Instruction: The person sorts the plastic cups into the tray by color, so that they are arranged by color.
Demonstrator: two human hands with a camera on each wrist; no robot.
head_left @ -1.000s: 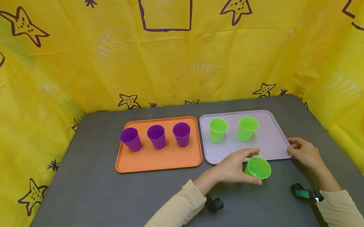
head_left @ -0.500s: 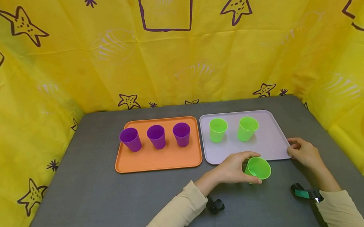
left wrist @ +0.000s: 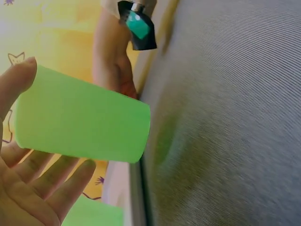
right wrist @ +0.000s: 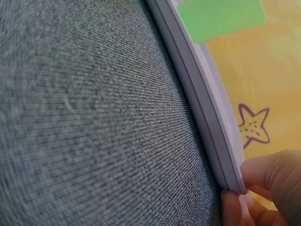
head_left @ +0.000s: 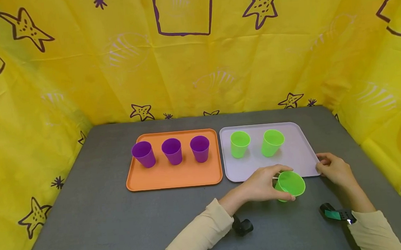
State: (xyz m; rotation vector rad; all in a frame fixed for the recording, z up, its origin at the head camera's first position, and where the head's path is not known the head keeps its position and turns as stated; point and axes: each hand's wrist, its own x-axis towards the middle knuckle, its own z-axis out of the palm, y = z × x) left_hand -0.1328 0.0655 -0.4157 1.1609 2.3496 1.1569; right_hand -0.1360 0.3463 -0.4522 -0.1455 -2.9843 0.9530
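My left hand (head_left: 261,183) grips a light green plastic cup (head_left: 291,184) in front of the lilac tray (head_left: 300,162). In the left wrist view this green cup (left wrist: 82,115) is held just over the grey table, with thumb and fingers on opposite sides and a faint green tint below. At the tray's near right corner, my right hand (head_left: 336,170) pinches the rim, thumb above and fingers below, as the right wrist view shows at the tray edge (right wrist: 207,113). On that tray stand two more green cups, one at left (head_left: 240,145) and one at right (head_left: 272,143).
Left of the lilac tray lies an orange tray (head_left: 174,178) bearing three upright purple cups (head_left: 172,152) in a row. Both trays rest on the grey table (head_left: 99,227). A yellow patterned cloth (head_left: 188,63) hangs round the back and sides.
My left hand has closed round the green cup and moved it slightly to the right, tipping it a little. My right hand stays at the tray corner.
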